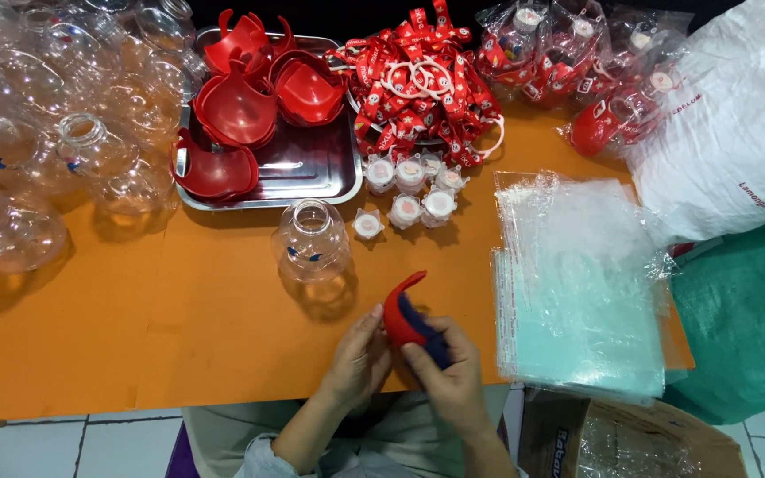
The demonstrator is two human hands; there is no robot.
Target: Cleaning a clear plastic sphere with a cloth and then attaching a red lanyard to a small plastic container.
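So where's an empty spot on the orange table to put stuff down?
The widest bare patch of orange table is at the front left, between the clear bottles, the lone bottle and the near edge. The back is crowded: metal tray, red straps, little caps. Plastic bags cover the right.

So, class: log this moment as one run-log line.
left hand: touching red-and-blue piece | right hand: holding same piece | nearest: clear bottle upright on orange table

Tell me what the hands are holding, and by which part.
Both hold one red-and-blue plastic piece: the right hand grips its blue lower end, the left hand touches its red edge with fingertips.
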